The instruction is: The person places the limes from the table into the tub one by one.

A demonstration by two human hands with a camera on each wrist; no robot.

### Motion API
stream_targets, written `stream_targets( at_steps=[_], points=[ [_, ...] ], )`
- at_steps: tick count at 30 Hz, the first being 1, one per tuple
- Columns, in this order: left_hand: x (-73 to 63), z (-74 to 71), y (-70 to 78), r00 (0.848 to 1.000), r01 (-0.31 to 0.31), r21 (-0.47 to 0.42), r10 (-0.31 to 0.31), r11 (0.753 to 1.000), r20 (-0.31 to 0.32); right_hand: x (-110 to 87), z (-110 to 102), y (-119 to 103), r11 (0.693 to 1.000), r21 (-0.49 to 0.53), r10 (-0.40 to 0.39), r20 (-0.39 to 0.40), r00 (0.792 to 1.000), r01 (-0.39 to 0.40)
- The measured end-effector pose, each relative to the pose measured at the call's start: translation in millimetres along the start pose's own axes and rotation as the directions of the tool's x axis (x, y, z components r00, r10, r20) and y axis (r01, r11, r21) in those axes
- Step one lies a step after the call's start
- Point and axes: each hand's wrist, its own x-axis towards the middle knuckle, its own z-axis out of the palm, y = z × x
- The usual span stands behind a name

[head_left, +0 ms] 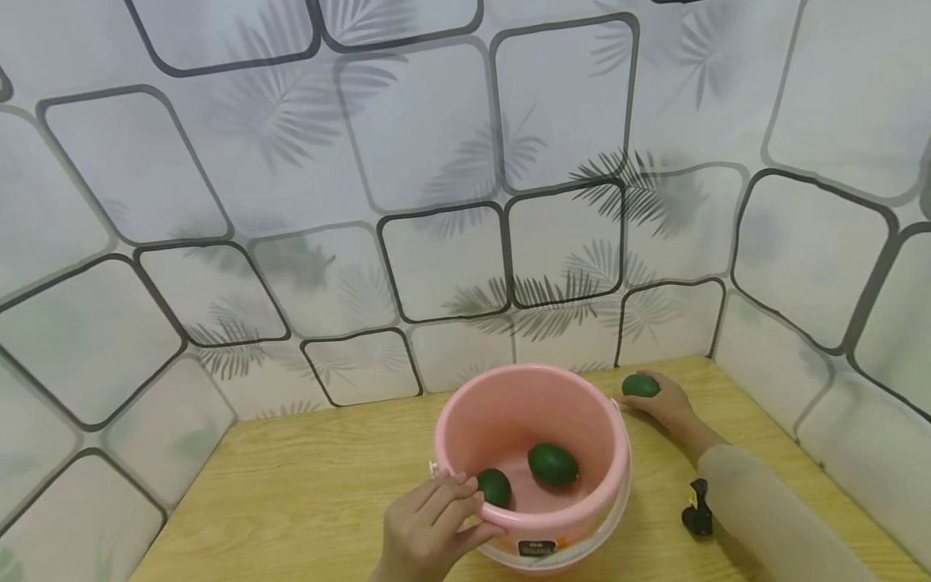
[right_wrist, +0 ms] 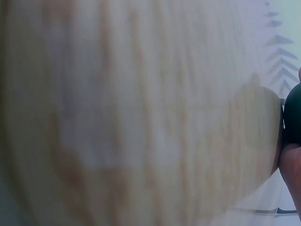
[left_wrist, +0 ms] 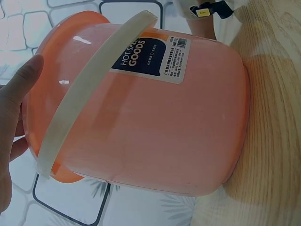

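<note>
A pink plastic bucket [head_left: 534, 388] stands upright on the wooden table, its white handle [left_wrist: 89, 89] hanging down along the near side. My left hand [head_left: 429, 521] grips the bucket's rim at the near left, with the thumb [left_wrist: 28, 75] on the outer side in the left wrist view. Inside the bucket lie two dark green avocados [head_left: 553, 466], one partly hidden by the rim and left fingers. Right of the bucket, at the back of the table, my right hand [head_left: 671, 404] holds another avocado [head_left: 641, 385]. Only its edge and the thumb [right_wrist: 291, 174] show in the right wrist view.
Patterned white panels [head_left: 451, 259] with grey outlines and leaf prints enclose the wooden table [head_left: 313, 485] at the back and both sides. A small black device [head_left: 698, 509] with a yellow label sits against the right sleeve. A label [left_wrist: 155, 56] is stuck on the bucket's side.
</note>
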Motion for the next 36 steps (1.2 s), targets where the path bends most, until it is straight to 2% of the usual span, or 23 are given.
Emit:
stream_targets(
  at_steps=[10,17,20,28,36],
  points=[
    [-0.7,-2.5,1.5,1.0,-0.012,-0.009,0.012,1.0,0.011,-6.2,-1.4,-1.5,0.997,0.062,0.035,0.011,0.999,-0.036],
    [-0.3,-4.9,2.0,1.0,-0.025,-0.008,0.025,1.0,0.013,-11.6,-0.1,-4.3,0.973,0.208,0.103,0.0,0.995,-0.101],
    [-0.3,-6.0,1.8,0.999,-0.037,-0.009,0.037,0.999,0.007,-14.0,0.5,-5.6,0.963,0.239,0.124,0.005,0.992,-0.121],
    [-4.1,-7.7,4.5,1.0,-0.029,-0.01,0.029,1.0,0.009,-20.1,0.9,-11.1,0.958,0.252,0.137,0.01,0.991,-0.135],
    [-7.0,-9.3,6.6,0.999,-0.029,-0.01,0.029,1.0,0.016,-26.4,-2.1,-14.1,0.984,0.148,0.1,0.014,0.995,-0.101]
  ],
)
